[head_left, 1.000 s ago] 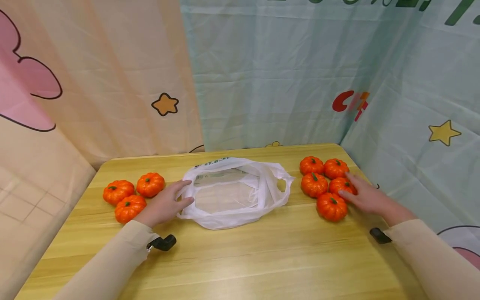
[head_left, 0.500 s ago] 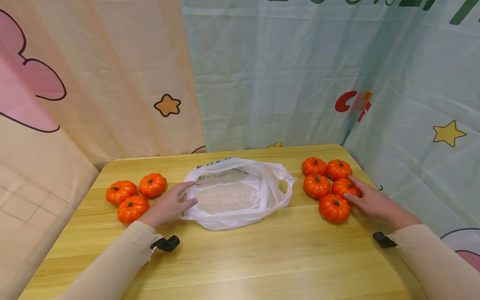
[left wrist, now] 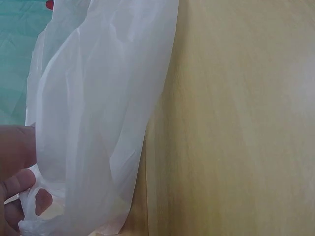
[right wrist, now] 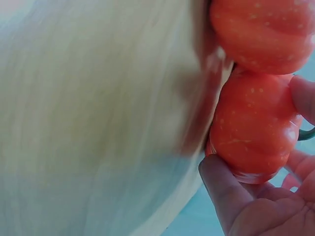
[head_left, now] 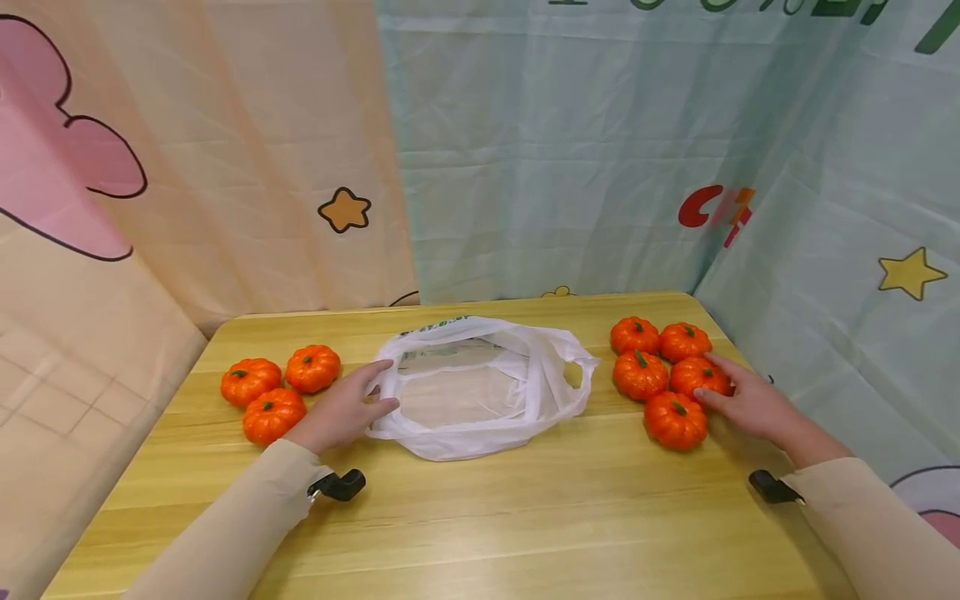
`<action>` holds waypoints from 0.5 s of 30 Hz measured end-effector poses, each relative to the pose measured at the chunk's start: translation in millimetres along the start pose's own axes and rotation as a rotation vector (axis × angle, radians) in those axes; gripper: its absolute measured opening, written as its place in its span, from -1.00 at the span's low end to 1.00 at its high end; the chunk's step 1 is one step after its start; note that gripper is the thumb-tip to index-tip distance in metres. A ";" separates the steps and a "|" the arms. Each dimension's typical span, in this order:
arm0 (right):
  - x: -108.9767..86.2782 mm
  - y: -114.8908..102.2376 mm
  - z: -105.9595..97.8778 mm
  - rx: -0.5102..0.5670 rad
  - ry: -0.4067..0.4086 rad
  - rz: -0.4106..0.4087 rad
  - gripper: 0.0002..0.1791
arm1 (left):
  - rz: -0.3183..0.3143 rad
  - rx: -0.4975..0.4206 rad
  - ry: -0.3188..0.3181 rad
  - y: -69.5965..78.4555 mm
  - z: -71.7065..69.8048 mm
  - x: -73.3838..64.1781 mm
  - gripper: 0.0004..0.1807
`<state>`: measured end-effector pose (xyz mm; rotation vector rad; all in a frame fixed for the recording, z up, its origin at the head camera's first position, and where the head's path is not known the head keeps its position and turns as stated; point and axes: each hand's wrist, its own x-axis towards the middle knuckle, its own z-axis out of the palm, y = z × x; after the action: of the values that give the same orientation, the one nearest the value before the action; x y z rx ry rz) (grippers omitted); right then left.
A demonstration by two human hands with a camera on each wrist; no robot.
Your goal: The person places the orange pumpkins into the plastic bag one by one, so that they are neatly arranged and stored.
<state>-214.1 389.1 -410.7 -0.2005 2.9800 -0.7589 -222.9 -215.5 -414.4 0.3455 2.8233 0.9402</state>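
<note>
A white plastic bag (head_left: 555,367) lies mid-table, its mouth spread wide. My left hand (head_left: 341,412) holds its left edge, thumb and index finger apart over the rim. In the left wrist view, fingers (left wrist: 18,147) slip behind the thin plastic of the bag (left wrist: 103,98) near its handle hole. On the right, my right hand (head_left: 753,404) grips a small orange pumpkin (head_left: 697,377) in a tight group of several. The right wrist view shows thumb and fingers (right wrist: 221,189) around this pumpkin (right wrist: 256,125), with another pumpkin (right wrist: 266,34) against it.
Left of the bag sit three more orange pumpkins (head_left: 274,417), close to the left forearm. The wooden table (head_left: 525,525) ends at a printed curtain (head_left: 540,167) behind and at the right. A black wrist camera (head_left: 337,485) juts out below the left hand.
The head view has turned slightly, so everything sits a little farther right in it. Both hands keep their places at the bag and the pumpkin.
</note>
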 end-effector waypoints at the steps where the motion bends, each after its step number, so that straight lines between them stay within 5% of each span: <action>1: -0.3 -1.6 -0.7 0.004 0.001 0.003 -0.13 | -0.001 -0.001 0.001 0.2 0.1 0.0 -0.20; 15: 1.1 -27.9 -20.6 0.010 0.086 0.010 -0.11 | -0.046 -0.058 0.000 2.0 -1.1 0.3 -0.15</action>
<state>-213.9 374.4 -379.3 -0.1559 3.0541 -0.8009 -223.0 -214.5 -412.3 0.2723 2.7848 1.0101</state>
